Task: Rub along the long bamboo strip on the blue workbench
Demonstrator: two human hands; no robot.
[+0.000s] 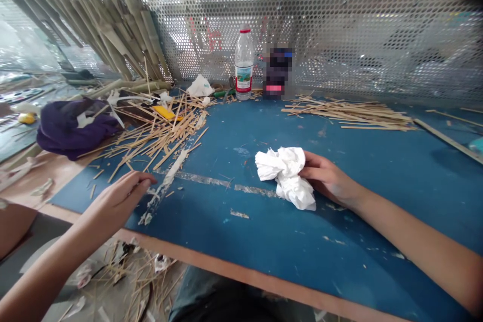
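My right hand (327, 176) grips a crumpled wad of white tissue paper (290, 173) between thumb and fingers. The wad's folds stick out to the left, over the blue tabletop (219, 141). On the left, my left hand (123, 195) is at the near part of the table, its fingers loosely bent and no object visible in them. Its fingertips are beside a worn strip of clear tape (166, 178) stuck to the surface. Another length of tape (204, 179) runs crosswise toward the tissue.
Thin bamboo strips (158, 136) lie scattered at left, others (354, 111) at the back right. A plastic bottle (244, 68) stands by the perforated metal screen (320, 20). A purple cloth (71, 128) lies far left, before upright bamboo poles (116, 35). Scraps litter the floor (132, 271).
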